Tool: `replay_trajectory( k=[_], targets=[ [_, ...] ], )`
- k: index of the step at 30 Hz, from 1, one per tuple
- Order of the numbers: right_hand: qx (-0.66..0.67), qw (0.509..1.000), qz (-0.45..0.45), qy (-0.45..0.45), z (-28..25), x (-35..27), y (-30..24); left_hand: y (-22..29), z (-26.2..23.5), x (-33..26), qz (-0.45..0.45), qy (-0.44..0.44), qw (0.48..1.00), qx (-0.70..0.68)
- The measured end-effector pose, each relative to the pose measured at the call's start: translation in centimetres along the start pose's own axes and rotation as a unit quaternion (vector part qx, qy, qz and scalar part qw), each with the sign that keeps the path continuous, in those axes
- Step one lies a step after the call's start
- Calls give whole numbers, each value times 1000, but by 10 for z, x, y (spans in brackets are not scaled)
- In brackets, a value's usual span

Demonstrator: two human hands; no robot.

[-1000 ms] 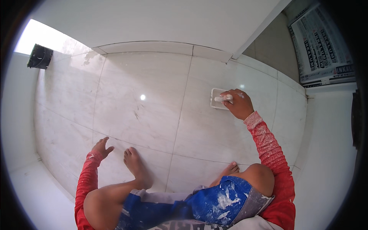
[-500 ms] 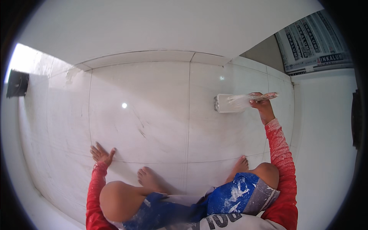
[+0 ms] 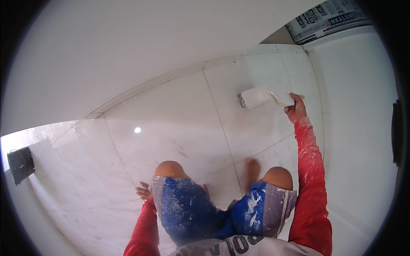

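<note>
One white block (image 3: 254,96) on tiles, right hand (image 3: 295,112) gripping one scraper (image 3: 282,98), left hand (image 3: 144,191) flat, open

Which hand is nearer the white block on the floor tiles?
Right. The right hand holds a putty knife beside the white block; the left hand rests on the floor by the left knee, far away.
</note>
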State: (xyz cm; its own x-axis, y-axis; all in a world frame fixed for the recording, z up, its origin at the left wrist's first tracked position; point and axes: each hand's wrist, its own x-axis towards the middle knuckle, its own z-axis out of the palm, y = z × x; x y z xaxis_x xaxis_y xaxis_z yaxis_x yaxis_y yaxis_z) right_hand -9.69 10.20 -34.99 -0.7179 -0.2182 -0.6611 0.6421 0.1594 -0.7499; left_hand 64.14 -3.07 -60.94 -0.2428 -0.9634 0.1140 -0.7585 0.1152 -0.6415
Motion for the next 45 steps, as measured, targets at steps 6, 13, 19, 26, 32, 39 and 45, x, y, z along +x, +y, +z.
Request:
replay_trajectory(
  k=[6,13,19,26,32,39,45],
  targets=[
    [148,987,42,-48,7,4,42,-7,3,-13,-14,-32,999,35],
    [367,897,38,-243,61,-19,94,-11,-52,-21,-31,-216,970,-112],
    [349,868,142,-324,143,-40,104,-114,-48,66,-44,-298,807,-508],
    [124,863,112,-476,204,-69,52,-124,-102,184,196,-206,849,-445],
    [-77,896,39,-435,195,-95,11,-46,-127,281,376,-122,837,-377],
    [-84,949,-33,-302,217,-73,56,10,-168,329,501,-198,817,-207],
    [242,955,-94,-144,245,-67,139,71,-218,316,431,-350,828,-75]
  ],
)
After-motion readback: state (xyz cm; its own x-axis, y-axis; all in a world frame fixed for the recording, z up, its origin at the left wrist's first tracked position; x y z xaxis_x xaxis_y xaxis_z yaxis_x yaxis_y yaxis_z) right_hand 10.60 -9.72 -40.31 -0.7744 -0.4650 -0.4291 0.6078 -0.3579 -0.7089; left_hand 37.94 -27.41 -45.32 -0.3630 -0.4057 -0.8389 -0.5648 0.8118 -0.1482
